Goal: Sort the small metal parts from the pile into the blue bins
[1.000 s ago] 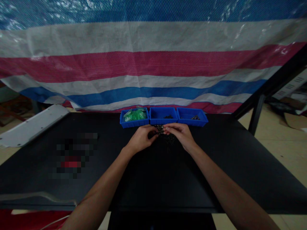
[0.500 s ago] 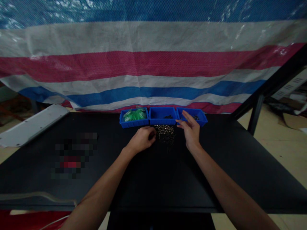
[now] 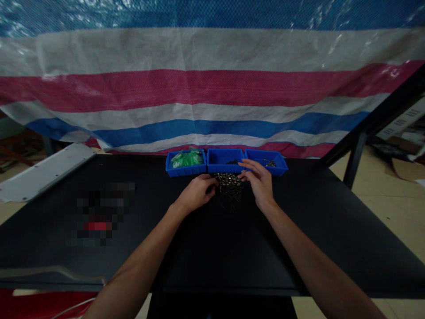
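Observation:
A pile of small metal screws (image 3: pixel 229 179), shiny at the back and darker toward the front, lies on the black table (image 3: pixel 212 248). At its left edge is my left hand (image 3: pixel 198 193), fingers curled toward the thumb; whatever they hold, if anything, is too small to make out. My right hand (image 3: pixel 261 182) reaches the pile's right edge, its fingers apart and pointing left. No object shows in it. Just behind the pile stand a middle blue bin (image 3: pixel 217 169) with some dark small parts and a right blue bin (image 3: pixel 280 167) with a few metal parts.
A left blue bin (image 3: pixel 186 171) holds green plastic bags (image 3: pixel 189 158). A white panel (image 3: pixel 46 170) lies at the table's far left, and a blurred-out patch (image 3: pixel 99 217) covers something nearer. A striped tarp (image 3: pixel 212 88) hangs behind; a black frame post (image 3: pixel 353 159) rises at right.
My right hand has moved left and slightly down, from in front of the right bin to the edge of the screw pile. My left hand has barely moved.

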